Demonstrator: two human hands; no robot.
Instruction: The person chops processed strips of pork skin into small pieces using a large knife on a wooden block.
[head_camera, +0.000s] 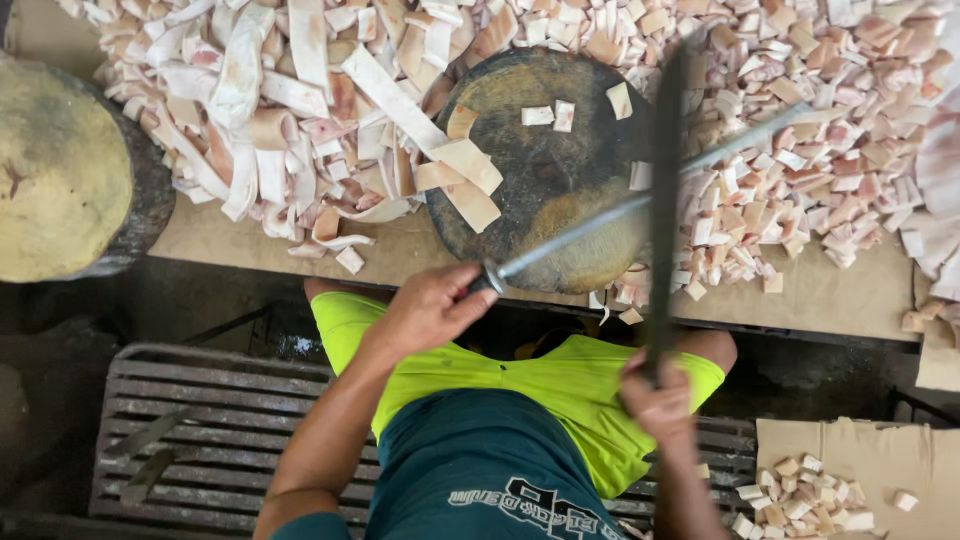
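Head view, looking straight down.
Close above the bench (420, 250), chopping block (545, 170) at centre, wearer's lap below.

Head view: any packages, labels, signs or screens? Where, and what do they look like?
No packages, signs or screens.
Shirt print: bottom centre, on the dark teal shirt; white blocky lettering, partly cut off by the frame edge.
Cardboard sheet: bottom right, flat, plain brown, no label; small pale cut pieces lie on it.
Cardboard: under the round board and pale strips, plain brown, unprinted.
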